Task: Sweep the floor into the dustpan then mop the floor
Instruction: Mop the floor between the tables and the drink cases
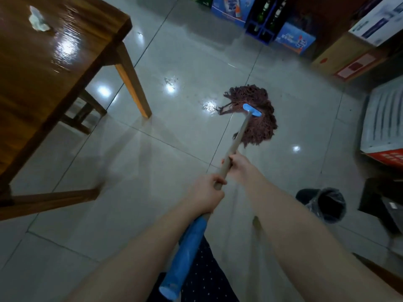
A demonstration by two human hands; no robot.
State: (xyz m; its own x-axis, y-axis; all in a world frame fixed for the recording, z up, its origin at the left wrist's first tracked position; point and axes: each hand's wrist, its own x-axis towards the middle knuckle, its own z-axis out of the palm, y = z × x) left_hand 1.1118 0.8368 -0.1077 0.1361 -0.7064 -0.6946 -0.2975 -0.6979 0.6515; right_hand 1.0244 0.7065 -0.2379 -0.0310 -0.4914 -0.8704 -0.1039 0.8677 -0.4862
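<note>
**Sweeping looks done, we're on the mop now**

From where I'm standing, this is the mopping half of the job. No broom or dustpan anywhere I can see, so I'd guess the sweep is finished.

The person has both hands on the mop handle. The left hand has its grip curled round the shaft just above the blue end. The right hand sits a little further down, and its grip is wrapped round the shaft too.

The mop head lies flat on the floor, out at 1 o'clock from the hands, with shiny wet streaks at its 9 o'clock. The desk is off at 10 o'clock with a crumpled tissue on top. The bin is at 3 o'clock and the boxes run along 1 to 2 o'clock.

Next I'd expect a pull back toward the feet or a sideways swing. It'll want steady downward pressure, and some care to stay clear of the desk leg and the bin.
</note>
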